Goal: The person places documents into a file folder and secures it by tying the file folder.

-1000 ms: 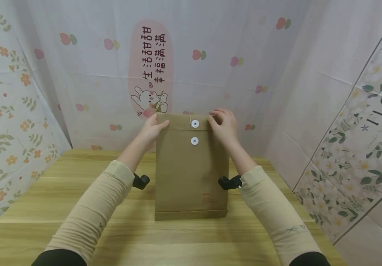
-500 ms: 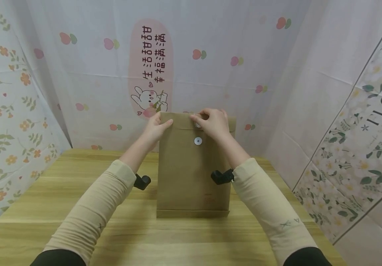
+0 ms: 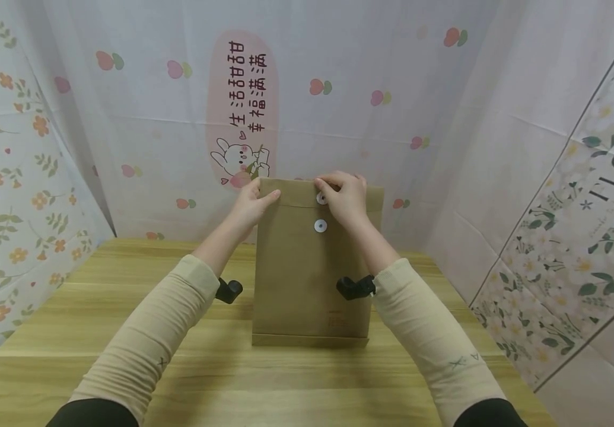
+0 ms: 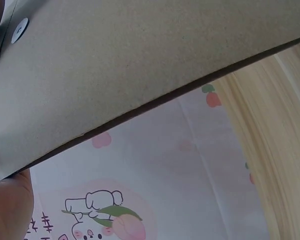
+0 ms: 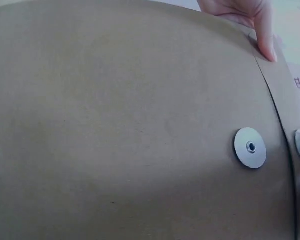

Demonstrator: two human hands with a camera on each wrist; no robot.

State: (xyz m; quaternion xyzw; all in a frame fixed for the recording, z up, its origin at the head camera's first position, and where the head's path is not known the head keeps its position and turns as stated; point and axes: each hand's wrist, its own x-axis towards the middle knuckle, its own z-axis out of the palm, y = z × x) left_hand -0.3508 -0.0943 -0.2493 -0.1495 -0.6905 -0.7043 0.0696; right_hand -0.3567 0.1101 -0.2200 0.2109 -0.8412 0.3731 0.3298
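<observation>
A brown kraft file envelope [image 3: 301,273] stands upright on the table, its flap folded down at the top. My left hand [image 3: 250,207] grips its upper left corner, thumb in front and fingers behind. White button discs sit one above the other: an upper disc [image 3: 320,198] on the flap and a lower disc [image 3: 320,225] on the body. Beside the upper disc, at the top edge, the thumb and forefinger of my right hand [image 3: 350,198] pinch where the thin tie string runs; the fingers hide the string. The right wrist view shows the lower disc [image 5: 250,148] up close.
The envelope rests on a wood-grain table [image 3: 178,356]. Behind it hangs a pale curtain [image 3: 371,130] with fruit prints and a rabbit drawing [image 3: 239,160]. Flowered cloths stand at both sides. Black wrist mounts [image 3: 228,290] sit by the sleeves.
My right hand has left the flap's right side, moved left to the upper disc and pinched there, then shifted slightly right. The envelope's top has moved a little right with my left hand.
</observation>
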